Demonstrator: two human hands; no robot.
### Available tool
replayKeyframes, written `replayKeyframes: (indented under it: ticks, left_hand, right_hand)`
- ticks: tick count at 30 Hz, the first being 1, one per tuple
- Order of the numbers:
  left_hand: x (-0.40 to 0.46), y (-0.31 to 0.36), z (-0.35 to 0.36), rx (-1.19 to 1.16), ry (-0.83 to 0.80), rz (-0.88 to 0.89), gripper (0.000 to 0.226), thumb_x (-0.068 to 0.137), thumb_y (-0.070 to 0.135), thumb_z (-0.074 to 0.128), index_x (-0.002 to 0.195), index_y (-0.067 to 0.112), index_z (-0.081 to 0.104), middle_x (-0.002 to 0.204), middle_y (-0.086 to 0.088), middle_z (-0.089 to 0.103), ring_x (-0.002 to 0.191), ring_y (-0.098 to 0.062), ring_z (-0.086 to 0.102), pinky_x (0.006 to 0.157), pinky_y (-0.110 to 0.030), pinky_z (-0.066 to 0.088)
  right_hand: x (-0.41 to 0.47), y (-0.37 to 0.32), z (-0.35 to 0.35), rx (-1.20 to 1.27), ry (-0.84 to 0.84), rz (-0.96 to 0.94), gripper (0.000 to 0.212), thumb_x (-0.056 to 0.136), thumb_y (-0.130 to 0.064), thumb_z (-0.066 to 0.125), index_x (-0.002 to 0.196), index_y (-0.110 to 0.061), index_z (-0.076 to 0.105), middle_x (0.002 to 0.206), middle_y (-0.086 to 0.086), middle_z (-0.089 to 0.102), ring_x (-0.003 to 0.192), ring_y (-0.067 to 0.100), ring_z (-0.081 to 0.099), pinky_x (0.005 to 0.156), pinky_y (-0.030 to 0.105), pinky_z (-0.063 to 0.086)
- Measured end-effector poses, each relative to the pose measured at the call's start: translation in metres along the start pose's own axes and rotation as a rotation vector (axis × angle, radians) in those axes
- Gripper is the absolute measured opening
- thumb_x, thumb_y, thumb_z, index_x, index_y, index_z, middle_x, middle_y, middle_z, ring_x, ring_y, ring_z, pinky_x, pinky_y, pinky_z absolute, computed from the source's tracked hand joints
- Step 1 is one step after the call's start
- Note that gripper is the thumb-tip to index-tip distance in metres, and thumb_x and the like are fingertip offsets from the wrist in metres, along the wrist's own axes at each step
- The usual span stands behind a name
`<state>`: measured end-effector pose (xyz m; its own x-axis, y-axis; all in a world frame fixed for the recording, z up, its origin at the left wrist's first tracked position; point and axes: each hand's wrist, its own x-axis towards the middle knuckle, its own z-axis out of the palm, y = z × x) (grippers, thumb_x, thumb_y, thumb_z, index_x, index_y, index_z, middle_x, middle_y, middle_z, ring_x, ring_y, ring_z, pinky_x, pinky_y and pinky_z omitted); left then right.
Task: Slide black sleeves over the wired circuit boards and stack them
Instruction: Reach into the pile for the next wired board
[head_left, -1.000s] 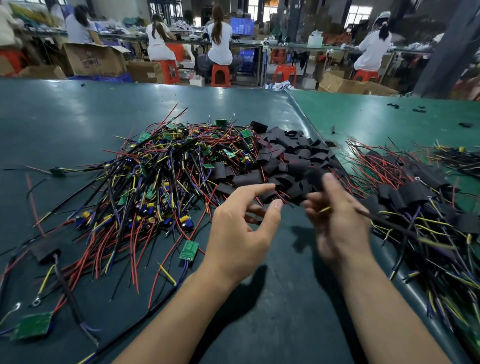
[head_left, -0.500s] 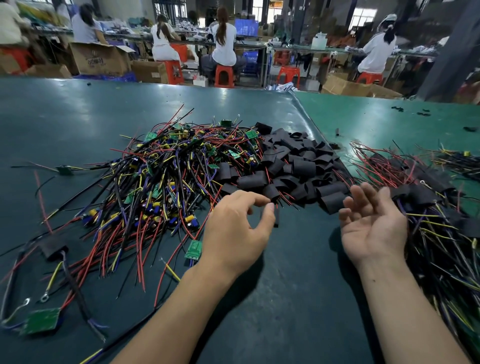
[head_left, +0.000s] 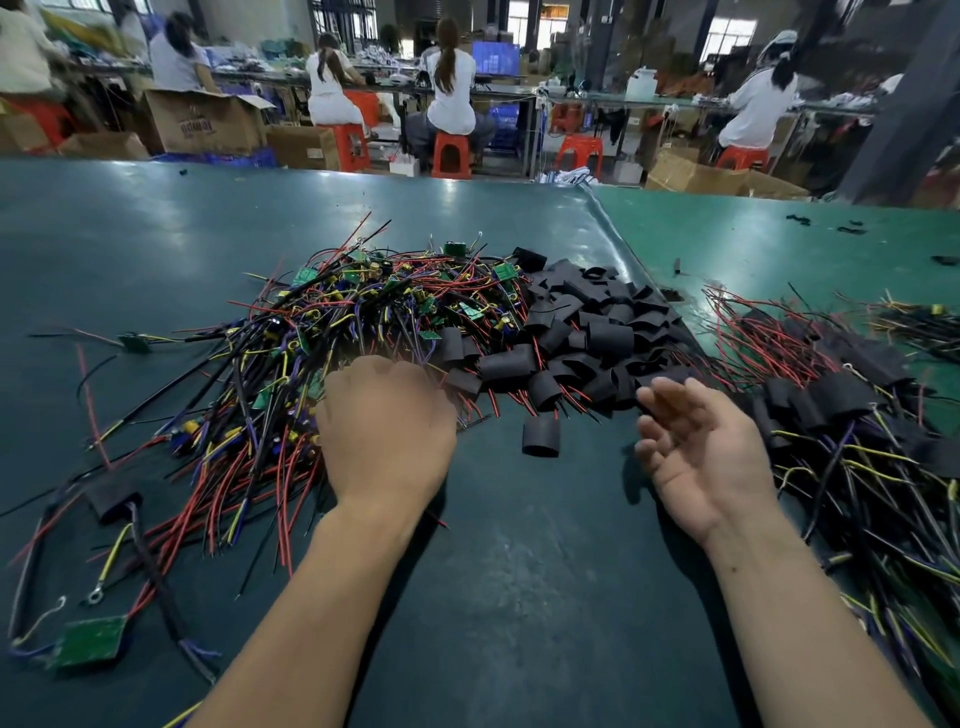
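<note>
1. Your left hand (head_left: 387, 431) sits at centre frame, knuckles up, on the near edge of the bare boards (head_left: 332, 332). Its fingers curl down into the wires and are hidden, so you cannot tell whether they have closed on a board.
2. Your right hand (head_left: 696, 447) hovers palm-up at right of centre, fingers spread and relaxed, holding nothing. Its fingertips are close to the sleeves (head_left: 587, 332).
3. The sleeves lie in a heap at upper centre, touching the right side of the bare boards. One loose sleeve (head_left: 540, 436) stands apart on the table (head_left: 519, 597) between your hands.
4. The done stack (head_left: 841, 410), sleeved boards with wires trailing, fills the right of the frame, beside your right hand.
5. Judging by the piles, you are somewhere midway: a good number are done, yet the unsleeved heap looks at least as large.
6. A few stray boards (head_left: 88, 642) lie at lower left, still to be gathered.
7. The next unit likely starts with a board in the left, a sleeve in the right.
</note>
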<state>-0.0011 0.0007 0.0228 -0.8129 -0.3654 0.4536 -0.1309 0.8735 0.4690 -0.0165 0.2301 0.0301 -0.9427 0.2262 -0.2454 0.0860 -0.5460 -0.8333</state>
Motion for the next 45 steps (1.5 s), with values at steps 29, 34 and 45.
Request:
replayKeyframes:
  ticks: [29,34,45]
  left_hand:
    - [0.013,-0.004,0.008,-0.09,0.041,0.002,0.02,0.095,0.02,0.059,0.105,0.014,0.075,0.098,-0.008,0.063,0.09,-0.031,0.06,0.071,-0.036,0.044]
    - [0.01,0.001,-0.002,-0.235,0.177,0.166,0.018,0.089,0.006,0.066,0.103,0.005,0.076,0.086,-0.009,0.067,0.078,-0.032,0.064,0.068,-0.037,0.049]
    - [0.023,-0.03,-0.011,0.066,0.138,-0.191,0.043,0.093,0.025,0.056,0.131,0.007,0.056,0.134,-0.018,0.048,0.122,-0.038,0.039,0.101,-0.048,0.035]
  right_hand:
    - [-0.005,0.043,0.011,-0.836,-0.15,-0.435,0.024,0.095,-0.018,0.054,0.082,-0.028,0.07,0.056,0.0,0.066,0.042,0.01,0.05,0.044,0.029,0.041]
    - [-0.004,0.042,0.011,-0.803,-0.129,-0.447,0.024,0.096,-0.017,0.054,0.083,-0.03,0.071,0.058,-0.001,0.067,0.042,0.011,0.05,0.043,0.028,0.04]
    - [-0.006,0.039,0.011,-0.785,-0.135,-0.433,0.023,0.097,-0.015,0.053,0.086,-0.026,0.07,0.058,0.0,0.066,0.042,0.008,0.052,0.039,0.023,0.04]
